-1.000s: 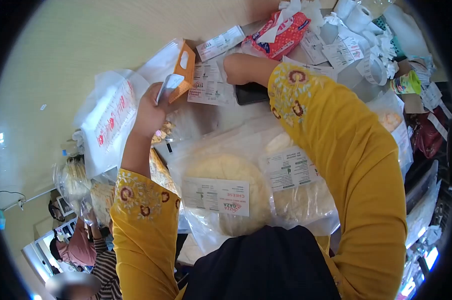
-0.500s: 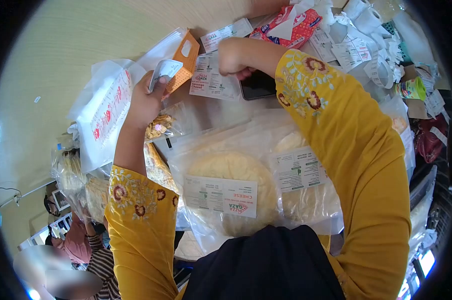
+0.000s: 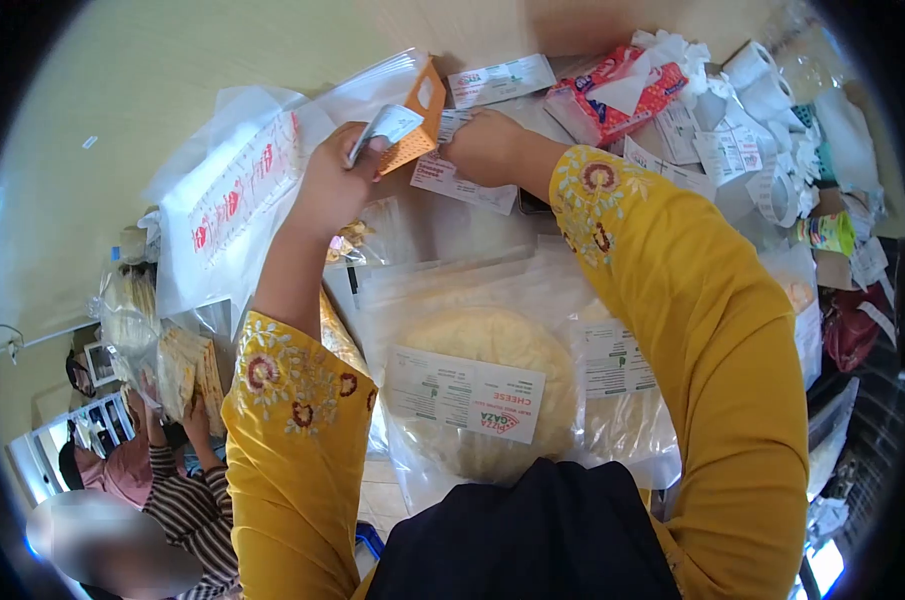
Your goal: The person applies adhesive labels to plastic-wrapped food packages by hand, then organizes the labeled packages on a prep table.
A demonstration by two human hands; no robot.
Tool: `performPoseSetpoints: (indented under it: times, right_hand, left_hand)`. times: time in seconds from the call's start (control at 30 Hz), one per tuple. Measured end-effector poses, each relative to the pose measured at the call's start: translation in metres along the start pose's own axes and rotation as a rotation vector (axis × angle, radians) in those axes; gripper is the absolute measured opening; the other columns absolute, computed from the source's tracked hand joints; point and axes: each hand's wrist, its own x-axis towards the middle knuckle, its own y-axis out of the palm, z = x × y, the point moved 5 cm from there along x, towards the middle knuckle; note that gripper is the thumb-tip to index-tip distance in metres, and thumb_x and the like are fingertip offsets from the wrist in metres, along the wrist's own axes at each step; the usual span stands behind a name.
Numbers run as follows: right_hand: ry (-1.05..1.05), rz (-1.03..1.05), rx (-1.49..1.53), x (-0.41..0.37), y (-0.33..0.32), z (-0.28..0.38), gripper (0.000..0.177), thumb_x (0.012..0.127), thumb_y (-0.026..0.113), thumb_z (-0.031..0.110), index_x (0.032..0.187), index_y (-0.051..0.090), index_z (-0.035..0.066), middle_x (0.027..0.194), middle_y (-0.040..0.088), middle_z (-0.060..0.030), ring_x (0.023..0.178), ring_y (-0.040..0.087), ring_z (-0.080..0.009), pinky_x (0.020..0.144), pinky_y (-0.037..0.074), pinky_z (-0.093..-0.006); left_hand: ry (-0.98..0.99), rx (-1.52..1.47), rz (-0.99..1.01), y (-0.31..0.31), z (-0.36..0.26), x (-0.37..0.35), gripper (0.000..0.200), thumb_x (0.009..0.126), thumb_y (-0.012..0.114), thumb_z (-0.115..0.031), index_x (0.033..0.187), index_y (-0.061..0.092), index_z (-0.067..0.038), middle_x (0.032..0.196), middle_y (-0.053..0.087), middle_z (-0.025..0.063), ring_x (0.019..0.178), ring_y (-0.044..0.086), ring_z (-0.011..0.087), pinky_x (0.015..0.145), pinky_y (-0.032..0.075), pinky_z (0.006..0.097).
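Note:
My left hand [image 3: 337, 175] is closed around a small printed label [image 3: 396, 122], held up beside an orange perforated plastic basket [image 3: 412, 145]. To the right of the basket, my right hand [image 3: 487, 147] is curled down over a printed sausage cheese label [image 3: 462, 185]; its fingertips are hidden, so what they grip cannot be seen. Below my arms lies a clear bag holding a round pale pizza base [image 3: 472, 390], with a cheese label [image 3: 467, 392] on its front. A second labelled bag [image 3: 617, 360] lies partly under my right sleeve.
Clear plastic bags with red print [image 3: 232, 200] stand at left. A red tissue pack [image 3: 617, 95], paper rolls [image 3: 750, 65] and crumpled label backing lie at back right. At lower left, a person in a striped sleeve [image 3: 187, 520] handles bagged flat food [image 3: 187, 370].
My right hand has moved left, from near the dark phone onto the label by the basket. My left hand still holds its label. The view has shifted slightly.

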Motion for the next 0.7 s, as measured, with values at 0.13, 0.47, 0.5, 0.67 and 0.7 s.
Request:
performPoseSetpoints:
  times: [0.13,0.47,0.5,0.67,0.7]
  right_hand:
    - [0.016,-0.149,-0.116,0.001,-0.003,-0.007,0.042,0.063,0.073,0.038,0.094,0.066,0.009,0.099,0.059,-0.0098,0.099,0.056,-0.0234,0.084,0.041,-0.0409]
    - [0.351,0.075,0.121,0.025,0.006,-0.027,0.066,0.054,0.079,0.035,0.11,0.06,0.005,0.12,0.05,-0.0098,0.119,0.042,-0.0244,0.092,0.037,-0.0436]
    - [0.349,0.098,0.114,0.027,0.003,-0.026,0.069,0.054,0.079,0.035,0.113,0.058,0.005,0.122,0.048,-0.0098,0.12,0.041,-0.0242,0.092,0.037,-0.0435]
    - [0.348,0.166,0.095,0.038,0.011,-0.028,0.083,0.052,0.08,0.039,0.124,0.049,0.011,0.125,0.044,-0.0123,0.122,0.036,-0.0284,0.091,0.039,-0.0495]
    - [0.354,0.143,0.097,0.038,0.013,-0.028,0.084,0.052,0.08,0.038,0.125,0.048,0.011,0.125,0.044,-0.0124,0.122,0.037,-0.0287,0.091,0.039,-0.0492]
  left_hand:
    - [0.026,0.003,0.004,0.0,-0.005,-0.001,0.025,0.09,0.05,-0.019,0.093,0.058,0.005,0.086,0.055,0.0126,0.071,0.055,0.019,0.066,0.044,0.0305]
    - [0.087,0.038,-0.026,-0.001,0.002,0.001,0.025,0.088,0.051,-0.018,0.096,0.058,0.005,0.095,0.058,0.0188,0.088,0.056,0.0328,0.079,0.042,0.0358]
    - [0.088,0.044,-0.024,-0.001,0.002,0.001,0.025,0.088,0.051,-0.017,0.097,0.058,0.005,0.095,0.058,0.0189,0.088,0.056,0.0332,0.08,0.042,0.0358]
    - [0.081,0.007,-0.023,-0.001,-0.002,0.0,0.024,0.088,0.052,-0.016,0.096,0.058,0.005,0.094,0.058,0.0185,0.088,0.056,0.0337,0.08,0.042,0.0359]
    - [0.074,0.001,-0.023,-0.002,-0.001,0.0,0.024,0.088,0.052,-0.016,0.096,0.058,0.005,0.094,0.058,0.0184,0.088,0.056,0.0337,0.08,0.042,0.0359]
